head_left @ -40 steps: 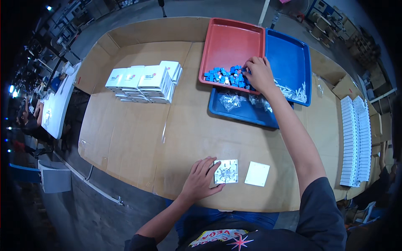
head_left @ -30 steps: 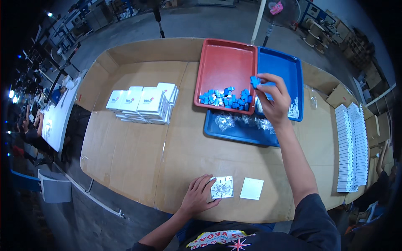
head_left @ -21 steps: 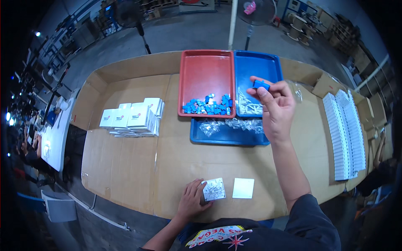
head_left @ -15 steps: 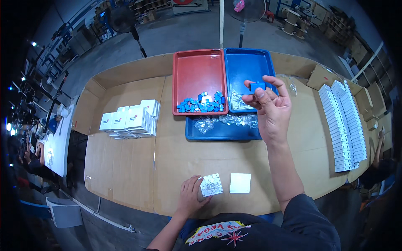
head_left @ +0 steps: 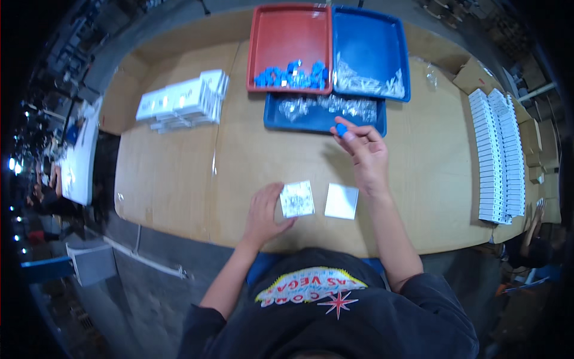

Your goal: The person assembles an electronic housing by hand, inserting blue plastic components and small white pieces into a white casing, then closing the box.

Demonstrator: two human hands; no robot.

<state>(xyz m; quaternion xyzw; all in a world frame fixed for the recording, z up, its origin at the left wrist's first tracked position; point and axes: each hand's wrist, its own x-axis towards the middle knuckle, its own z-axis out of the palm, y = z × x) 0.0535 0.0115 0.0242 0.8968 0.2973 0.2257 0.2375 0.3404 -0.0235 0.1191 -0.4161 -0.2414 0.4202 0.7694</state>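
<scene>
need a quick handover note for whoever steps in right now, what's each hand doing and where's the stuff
Right hand: raised over the table, pinching a small blue part at the fingertips.
Left hand: flat on the table, touching the left edge of a small clear bag.
A white square card lies just right of the bag.
More blue parts sit heaped in the red tray; clear packets fill the blue trays.
White boxes are stacked far left, with rows of white pieces at right.
Done: one blue part picked. Left: it is not yet at the bag.

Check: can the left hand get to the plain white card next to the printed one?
Probably yes. The left hand rests on the printed card; the plain white card lies just beyond it, uncovered, bare tabletop between.
</scene>
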